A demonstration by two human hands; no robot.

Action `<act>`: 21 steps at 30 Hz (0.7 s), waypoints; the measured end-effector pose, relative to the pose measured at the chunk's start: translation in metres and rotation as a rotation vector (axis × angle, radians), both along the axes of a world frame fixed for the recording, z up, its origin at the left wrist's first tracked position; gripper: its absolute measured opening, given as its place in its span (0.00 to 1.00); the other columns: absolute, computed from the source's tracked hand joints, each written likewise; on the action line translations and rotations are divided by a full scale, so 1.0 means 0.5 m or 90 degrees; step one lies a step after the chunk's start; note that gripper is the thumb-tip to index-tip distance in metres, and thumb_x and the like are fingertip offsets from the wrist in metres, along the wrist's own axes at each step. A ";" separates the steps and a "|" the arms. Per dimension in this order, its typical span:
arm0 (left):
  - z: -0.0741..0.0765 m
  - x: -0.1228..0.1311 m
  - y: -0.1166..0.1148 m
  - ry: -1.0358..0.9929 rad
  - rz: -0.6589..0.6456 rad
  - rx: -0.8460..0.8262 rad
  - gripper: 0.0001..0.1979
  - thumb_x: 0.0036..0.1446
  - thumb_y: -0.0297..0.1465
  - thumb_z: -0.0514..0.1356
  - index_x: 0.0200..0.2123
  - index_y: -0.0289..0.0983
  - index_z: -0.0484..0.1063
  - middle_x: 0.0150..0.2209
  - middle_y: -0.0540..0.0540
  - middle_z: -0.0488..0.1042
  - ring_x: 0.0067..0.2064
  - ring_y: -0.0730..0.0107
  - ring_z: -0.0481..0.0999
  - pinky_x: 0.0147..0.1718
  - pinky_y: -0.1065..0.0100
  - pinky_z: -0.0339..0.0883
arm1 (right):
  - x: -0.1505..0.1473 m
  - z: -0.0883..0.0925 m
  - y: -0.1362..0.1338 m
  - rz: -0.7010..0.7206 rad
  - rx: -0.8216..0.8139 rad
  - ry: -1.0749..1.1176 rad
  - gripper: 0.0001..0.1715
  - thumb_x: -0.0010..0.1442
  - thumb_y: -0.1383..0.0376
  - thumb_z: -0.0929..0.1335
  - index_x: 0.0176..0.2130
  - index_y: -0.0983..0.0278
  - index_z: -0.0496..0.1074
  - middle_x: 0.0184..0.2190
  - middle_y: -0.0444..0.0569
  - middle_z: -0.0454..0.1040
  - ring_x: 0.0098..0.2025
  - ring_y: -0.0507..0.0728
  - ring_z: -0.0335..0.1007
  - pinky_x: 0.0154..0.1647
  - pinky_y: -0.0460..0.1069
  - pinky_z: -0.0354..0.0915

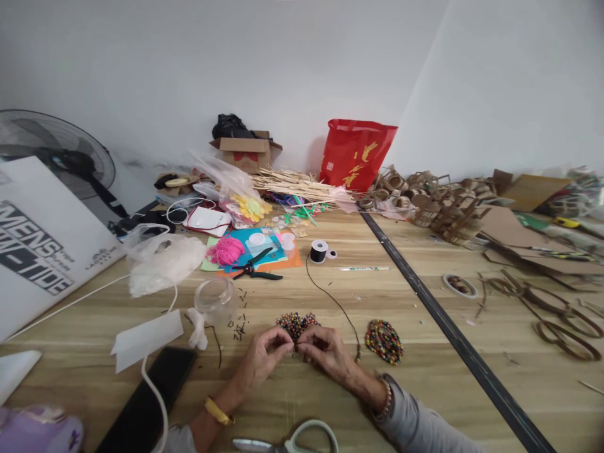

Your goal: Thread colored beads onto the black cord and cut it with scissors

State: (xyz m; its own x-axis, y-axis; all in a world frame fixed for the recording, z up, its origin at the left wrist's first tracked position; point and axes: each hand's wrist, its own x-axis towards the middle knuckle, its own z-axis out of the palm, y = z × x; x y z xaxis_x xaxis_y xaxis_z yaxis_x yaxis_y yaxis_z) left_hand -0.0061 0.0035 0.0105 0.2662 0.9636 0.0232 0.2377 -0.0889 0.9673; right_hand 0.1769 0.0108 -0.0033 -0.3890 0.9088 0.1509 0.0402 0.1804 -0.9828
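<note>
My left hand (268,353) and my right hand (328,353) meet low over the table, thumbs and fingers pinched together. Between their fingertips is the near edge of a bundled strand of multicoloured beads (296,323); the exact bit of cord they pinch is too small to make out. Right of my right hand lies a coiled strand of beads (384,341). A thin black cord (336,296) runs from a spool (319,251) down to a few beads beside my right wrist. Scissors (287,440) with pale handles lie nearest me, below both hands.
Dark-handled pliers (258,267), pink yarn (226,250) and a clear jar (214,299) are beyond my left hand. A black phone-like slab (148,402) lies at left. A dark strip (438,314) crosses the table at right. Behind stand a red bag (353,154) and woven pieces (448,220).
</note>
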 end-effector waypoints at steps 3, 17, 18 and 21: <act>-0.003 0.000 0.001 0.012 0.012 0.016 0.07 0.52 0.32 0.59 0.26 0.35 0.72 0.24 0.49 0.72 0.29 0.69 0.70 0.30 0.72 0.63 | 0.003 -0.006 0.010 -0.014 -0.114 0.115 0.16 0.53 0.56 0.72 0.28 0.67 0.71 0.17 0.41 0.68 0.16 0.46 0.60 0.17 0.41 0.59; -0.014 -0.001 -0.011 0.327 -0.127 0.320 0.06 0.51 0.20 0.62 0.28 0.36 0.74 0.30 0.47 0.75 0.34 0.67 0.73 0.36 0.67 0.68 | 0.079 0.010 0.064 0.171 -0.438 0.574 0.15 0.48 0.65 0.76 0.29 0.64 0.67 0.21 0.36 0.58 0.19 0.41 0.53 0.16 0.31 0.55; -0.018 -0.001 -0.012 0.356 -0.133 0.341 0.06 0.51 0.20 0.62 0.29 0.36 0.73 0.30 0.47 0.75 0.34 0.66 0.73 0.38 0.66 0.68 | 0.083 0.008 0.065 0.196 -0.421 0.572 0.14 0.49 0.64 0.75 0.29 0.64 0.66 0.20 0.36 0.57 0.18 0.41 0.51 0.15 0.31 0.54; -0.027 -0.004 -0.014 0.418 -0.141 0.378 0.05 0.53 0.21 0.62 0.30 0.37 0.73 0.32 0.47 0.74 0.37 0.65 0.72 0.42 0.62 0.68 | 0.099 -0.002 0.068 0.287 -0.353 0.540 0.18 0.49 0.59 0.74 0.25 0.63 0.64 0.16 0.33 0.54 0.13 0.41 0.43 0.12 0.32 0.51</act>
